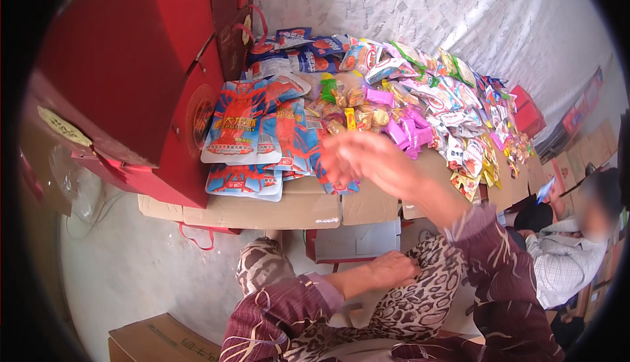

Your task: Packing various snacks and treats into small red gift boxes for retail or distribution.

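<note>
My right hand (pixel 367 162) reaches over the cardboard-topped table and is blurred. Its fingers look stretched out and apart, with nothing visible in them, above the edge of a blue and red snack pouch (pixel 341 187). Left of it lies a stack of blue and white pouches with a red lobster picture (pixel 237 122). Beyond the fingers is a heap of small purple-wrapped sweets (pixel 408 132) among clear-wrapped ones. My left hand (pixel 394 268) rests on my leg, fingers curled in with no object showing.
Tall red gift boxes (pixel 125 67) stand at the left. More mixed snack bags (pixel 453 100) pile along the back and right. An open box (pixel 354 241) sits below the table edge. A seated person (pixel 571 250) at the right holds a phone. A brown carton (pixel 161 339) stands at lower left.
</note>
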Available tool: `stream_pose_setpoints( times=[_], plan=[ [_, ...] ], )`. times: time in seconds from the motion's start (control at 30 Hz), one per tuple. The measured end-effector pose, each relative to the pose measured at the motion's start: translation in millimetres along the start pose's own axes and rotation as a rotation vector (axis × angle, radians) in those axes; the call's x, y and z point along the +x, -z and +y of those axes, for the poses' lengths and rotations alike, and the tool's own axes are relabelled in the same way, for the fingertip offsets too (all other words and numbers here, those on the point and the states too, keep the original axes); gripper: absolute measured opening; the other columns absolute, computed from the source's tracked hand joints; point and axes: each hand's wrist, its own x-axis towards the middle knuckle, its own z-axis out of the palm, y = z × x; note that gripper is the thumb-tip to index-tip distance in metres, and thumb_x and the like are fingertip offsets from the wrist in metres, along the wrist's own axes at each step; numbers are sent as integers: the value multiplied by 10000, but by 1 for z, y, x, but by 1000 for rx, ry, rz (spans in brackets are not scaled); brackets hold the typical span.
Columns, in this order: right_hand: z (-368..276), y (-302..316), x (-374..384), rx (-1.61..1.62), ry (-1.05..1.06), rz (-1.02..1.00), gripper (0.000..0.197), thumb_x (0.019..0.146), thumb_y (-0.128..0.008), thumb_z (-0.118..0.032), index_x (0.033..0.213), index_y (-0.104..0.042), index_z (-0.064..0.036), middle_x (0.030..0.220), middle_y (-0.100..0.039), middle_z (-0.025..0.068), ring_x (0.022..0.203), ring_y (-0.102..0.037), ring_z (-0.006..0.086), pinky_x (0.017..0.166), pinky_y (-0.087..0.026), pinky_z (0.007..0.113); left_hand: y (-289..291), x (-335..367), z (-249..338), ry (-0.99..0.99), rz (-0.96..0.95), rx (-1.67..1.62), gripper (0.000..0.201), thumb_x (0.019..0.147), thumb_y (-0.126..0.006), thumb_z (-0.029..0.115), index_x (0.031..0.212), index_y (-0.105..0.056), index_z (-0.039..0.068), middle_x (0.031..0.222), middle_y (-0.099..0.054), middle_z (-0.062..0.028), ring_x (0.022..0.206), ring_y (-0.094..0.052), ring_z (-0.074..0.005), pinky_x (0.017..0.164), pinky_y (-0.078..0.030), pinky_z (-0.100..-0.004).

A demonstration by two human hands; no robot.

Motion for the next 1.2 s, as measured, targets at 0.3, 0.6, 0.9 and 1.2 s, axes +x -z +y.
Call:
stream_pose_setpoints(
  times=[0.3,0.6,0.9,1.2],
  plan=[
    [9,-6,176,-329,-48,265,346,914,-655,-246,1122,-570,17,950,-638,121,604,-618,136,428,-418,236,6,-8,-6,8,85,47,249,875,-621,267,957,-609,33,946,-627,-142,938,-627,-335,778,-516,-453],
    [10,-29,200,-374,-167,337,220,888,-681,-242,913,-609,-36,666,-615,59,483,-546,118,372,-340,243,-15,-11,-15,-3,296,22,216,813,-677,244,881,-674,38,885,-676,-160,891,-655,-345,781,-518,-439],
    [-58,-32,15,-136,203,124,212,908,-615,-242,946,-591,-35,761,-660,71,610,-624,135,553,-449,247,6,-28,-12,37,74,171,246,883,-605,299,951,-646,66,924,-659,-128,831,-657,-340,724,-529,-453],
    [-4,-15,-197,-226,66,515,284,948,-538,-172,1164,-530,12,922,-665,92,626,-665,167,570,-458,222,-32,-46,-2,-125,358,117,251,794,-647,115,1033,-608,48,997,-655,-154,1016,-610,-351,874,-500,-429]
  ],
)
